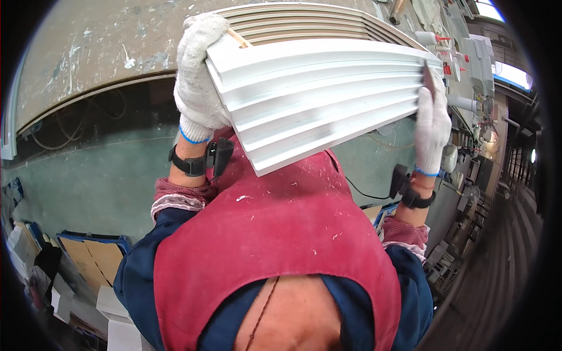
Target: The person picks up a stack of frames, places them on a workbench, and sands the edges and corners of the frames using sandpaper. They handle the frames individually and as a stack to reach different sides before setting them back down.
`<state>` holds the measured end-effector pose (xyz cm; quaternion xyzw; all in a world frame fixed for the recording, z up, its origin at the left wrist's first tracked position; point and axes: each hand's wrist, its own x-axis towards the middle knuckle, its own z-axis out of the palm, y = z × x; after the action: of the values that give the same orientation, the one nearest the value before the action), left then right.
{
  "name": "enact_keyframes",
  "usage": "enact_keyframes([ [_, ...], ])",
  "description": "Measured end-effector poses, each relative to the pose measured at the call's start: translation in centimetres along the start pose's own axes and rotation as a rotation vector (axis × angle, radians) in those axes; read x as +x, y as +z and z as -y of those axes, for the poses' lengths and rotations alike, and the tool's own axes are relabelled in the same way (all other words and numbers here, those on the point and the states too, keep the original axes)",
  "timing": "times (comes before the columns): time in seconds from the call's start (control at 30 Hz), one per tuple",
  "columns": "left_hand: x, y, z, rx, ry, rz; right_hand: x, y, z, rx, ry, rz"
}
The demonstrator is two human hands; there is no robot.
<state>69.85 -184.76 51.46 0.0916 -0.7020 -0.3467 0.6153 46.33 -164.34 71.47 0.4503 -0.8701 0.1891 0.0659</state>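
Observation:
A white panel (316, 93) with long stepped ridges is held up, tilted, in front of my body. My left hand (202, 70), in a white knitted glove, is closed round its left end. Beside those fingers a thin wooden stick (239, 38) pokes out; whether I grip it cannot be told. My right hand (432, 126), gloved too, pinches the panel's right end, thumb in front and the other fingers mostly hidden. Against that glove shows a dark, narrow, pointed piece (429, 81), its kind unclear. Directly behind the panel lie brown-and-white ridged strips (293, 23).
A paint-spattered worktable (111, 55) spans the far left. White bottles with red nozzles (430, 38) stand beyond the panel's right end. Flattened cardboard (91, 257) leans at lower left. The green floor (105, 181) shows beneath the table edge.

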Motion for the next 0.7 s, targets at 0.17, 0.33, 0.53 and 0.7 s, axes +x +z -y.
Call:
enact_keyframes([
  [0.17,0.8,0.0,-0.5,0.063,0.013,0.005,-1.7,1.2,3.0,-0.133,-0.367,-0.016],
  [0.33,1.4,0.2,-1.7,0.138,0.014,-0.012,-6.0,5.6,15.5,0.415,-0.949,0.287],
  [0.53,0.7,0.7,-0.9,0.072,-0.033,-0.059,-3.4,1.8,7.2,0.071,-0.768,0.327],
  [0.7,0.1,0.0,-0.9,0.098,-0.230,-0.051,-0.4,-1.7,-1.1,-0.061,0.079,0.050],
])
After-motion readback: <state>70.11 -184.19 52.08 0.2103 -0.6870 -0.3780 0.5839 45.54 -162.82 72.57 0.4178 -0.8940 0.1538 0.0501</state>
